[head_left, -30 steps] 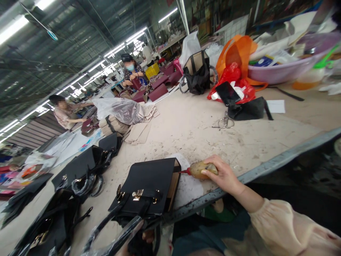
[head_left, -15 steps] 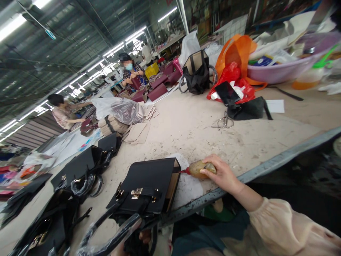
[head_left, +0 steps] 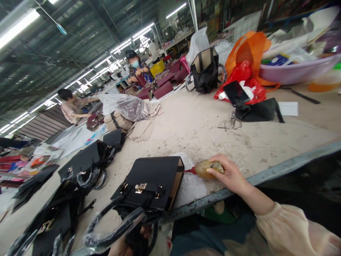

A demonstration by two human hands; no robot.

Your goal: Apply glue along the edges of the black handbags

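Note:
My right hand [head_left: 229, 174] is wrapped round a squeeze bottle [head_left: 204, 168] of yellowish liquid. Its red nozzle points left and meets the side edge of a black handbag [head_left: 157, 174] lying on the table's front edge. The bag has a gold clasp [head_left: 140, 188] and a tan inner side panel. Its handle [head_left: 114, 231], wrapped in clear plastic, hangs toward me. Below the bag, my left hand [head_left: 145, 232] shows only in part, fingers curled on its black lower part; the rest is hidden behind handle and bag.
More black handbags [head_left: 82, 160] lie to the left. Further back are scissors [head_left: 232, 122], a black pouch [head_left: 257, 111], a phone [head_left: 236, 93], a red plastic bag [head_left: 243, 76] and a lilac basin [head_left: 295, 73]. Two people [head_left: 137, 69] work beyond, near maroon bags [head_left: 163, 90].
The whole view has shifted slightly, so things sit a little further right. The nozzle stays at the handbag's side edge, and both hands keep their hold.

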